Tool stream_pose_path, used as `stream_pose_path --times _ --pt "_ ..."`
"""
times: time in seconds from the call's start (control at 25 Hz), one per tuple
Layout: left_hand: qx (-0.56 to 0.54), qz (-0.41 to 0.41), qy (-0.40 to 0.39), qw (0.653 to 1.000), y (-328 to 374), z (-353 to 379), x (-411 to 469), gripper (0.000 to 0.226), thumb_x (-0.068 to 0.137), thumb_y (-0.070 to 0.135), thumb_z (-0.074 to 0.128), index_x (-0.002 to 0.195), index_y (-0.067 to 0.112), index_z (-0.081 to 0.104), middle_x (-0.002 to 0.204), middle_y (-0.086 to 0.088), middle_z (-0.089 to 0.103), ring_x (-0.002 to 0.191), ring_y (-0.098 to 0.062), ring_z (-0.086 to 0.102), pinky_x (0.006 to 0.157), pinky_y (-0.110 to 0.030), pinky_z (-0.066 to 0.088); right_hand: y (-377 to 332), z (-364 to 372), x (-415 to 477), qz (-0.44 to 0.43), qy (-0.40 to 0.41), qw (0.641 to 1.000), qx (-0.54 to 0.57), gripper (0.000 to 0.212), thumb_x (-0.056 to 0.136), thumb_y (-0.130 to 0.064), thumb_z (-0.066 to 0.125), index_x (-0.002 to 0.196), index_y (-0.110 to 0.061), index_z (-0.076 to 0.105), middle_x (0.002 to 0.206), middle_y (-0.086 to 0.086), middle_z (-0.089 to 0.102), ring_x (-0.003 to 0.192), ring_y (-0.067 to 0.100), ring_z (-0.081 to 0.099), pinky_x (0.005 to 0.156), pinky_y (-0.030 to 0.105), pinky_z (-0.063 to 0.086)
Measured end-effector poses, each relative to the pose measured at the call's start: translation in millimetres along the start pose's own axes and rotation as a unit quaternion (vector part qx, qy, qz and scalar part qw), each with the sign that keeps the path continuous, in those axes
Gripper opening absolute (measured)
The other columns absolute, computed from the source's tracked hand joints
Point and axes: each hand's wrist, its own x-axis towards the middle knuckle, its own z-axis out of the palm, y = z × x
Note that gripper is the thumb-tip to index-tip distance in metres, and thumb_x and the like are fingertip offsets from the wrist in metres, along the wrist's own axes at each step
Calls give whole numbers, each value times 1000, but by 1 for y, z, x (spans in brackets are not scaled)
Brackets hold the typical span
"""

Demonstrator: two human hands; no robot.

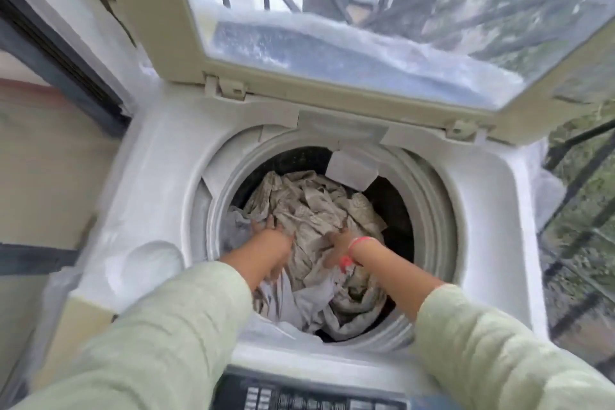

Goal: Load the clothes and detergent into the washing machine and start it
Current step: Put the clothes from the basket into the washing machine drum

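Observation:
A white top-loading washing machine (156, 156) stands with its lid (349, 20) raised. Its drum (429, 183) holds a heap of clothes: a beige patterned cloth (316, 206) on top, pale grey and white garments (299, 299) below it. Both my arms reach down into the drum. My left hand (269, 226) presses on the left side of the beige cloth, its fingers partly buried in the fabric. My right hand (339, 243), with a pink band at the wrist, lies on the cloth's right side, fingers sunk among the folds. No detergent is in view.
The machine's dark control panel (299, 393) runs along the near edge under my arms. A round recess (146, 263) sits in the top deck at the left. A dark window frame (56, 56) is to the left, metal railings (579, 176) and greenery to the right.

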Motion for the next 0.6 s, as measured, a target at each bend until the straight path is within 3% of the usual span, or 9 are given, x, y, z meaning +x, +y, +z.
stream_pose_path --times 0.04,0.12,0.2,0.28,0.36,0.48,0.6 --pt "16 1 44 999 -4 -9 -25 102 79 35 72 150 22 0 158 -9 -5 144 -34 -9 110 -65 5 0 -14 -30 -30 18 999 5 82 86 -35 63 149 -13 16 151 14 29 111 26 54 87 36 50" --pt "13 14 203 979 -14 -22 -75 80 86 28 63 149 20 15 158 -12 -5 144 -33 -10 110 -63 0 3 -31 -92 -83 117 990 -13 72 88 -40 58 147 -15 25 142 12 46 116 26 54 94 34 46" --pt "-15 18 369 929 -28 -24 -128 77 89 29 57 149 23 10 156 -13 -17 141 -34 -21 110 -61 -5 8 -29 -151 -130 264 956 1 67 87 -45 58 144 -19 33 142 7 46 128 24 45 106 36 37" --pt "-63 5 466 883 -45 -8 -178 80 89 41 53 149 27 3 154 -12 -25 137 -34 -31 108 -60 -10 5 -10 -215 -199 357 907 99 65 88 -46 59 143 -23 35 145 -5 41 133 12 38 111 32 31" --pt "-115 13 544 831 -65 29 -212 77 88 53 46 149 30 3 156 -8 -20 137 -29 -31 109 -56 -10 -13 18 -264 -228 418 864 161 64 87 -49 57 143 -30 34 144 -15 38 133 3 34 112 29 29" --pt "-264 43 613 744 -104 107 -243 73 79 63 38 144 35 21 157 -3 11 144 -19 -11 111 -52 2 -75 61 -285 -252 482 828 133 60 87 -50 55 141 -32 35 142 -18 35 133 -1 28 113 21 22" --pt "-349 9 594 724 -154 197 -256 70 78 64 38 139 32 35 151 -3 29 143 -15 2 111 -53 17 -162 98 -279 -318 466 815 132 55 88 -48 55 137 -29 41 139 -13 42 130 1 35 110 21 28"
